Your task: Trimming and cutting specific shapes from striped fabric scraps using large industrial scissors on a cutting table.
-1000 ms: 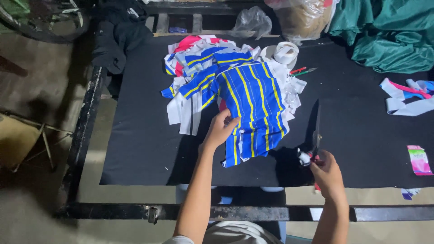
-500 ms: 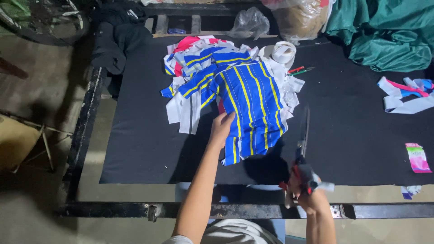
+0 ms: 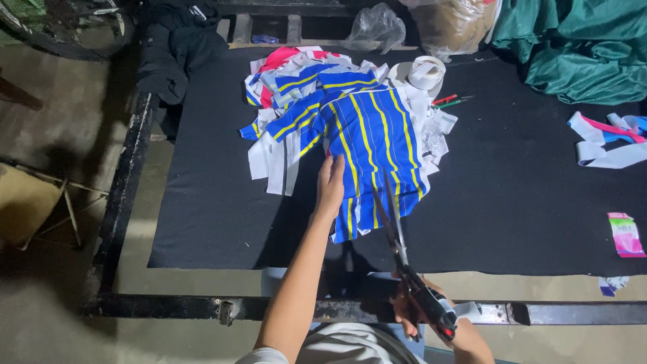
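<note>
Where the left hand [image 3: 331, 189] lies flat, fingers together, it pins the blue fabric panel with yellow stripes [image 3: 367, 152] to the black felt-covered table [image 3: 202, 202], near the panel's lower left edge. Right hand [image 3: 414, 311]: wrapped round the handles of long steel scissors [image 3: 394, 226], blades slightly parted over the panel's lower edge; finger detail obscured. Beneath: heap of white, blue and pink fabric offcuts [image 3: 290, 87]. Beyond: white tape roll [image 3: 428, 71], indistinct.

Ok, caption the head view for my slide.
Left hand flat on blue striped fabric; right hand holds scissors over it.
</note>
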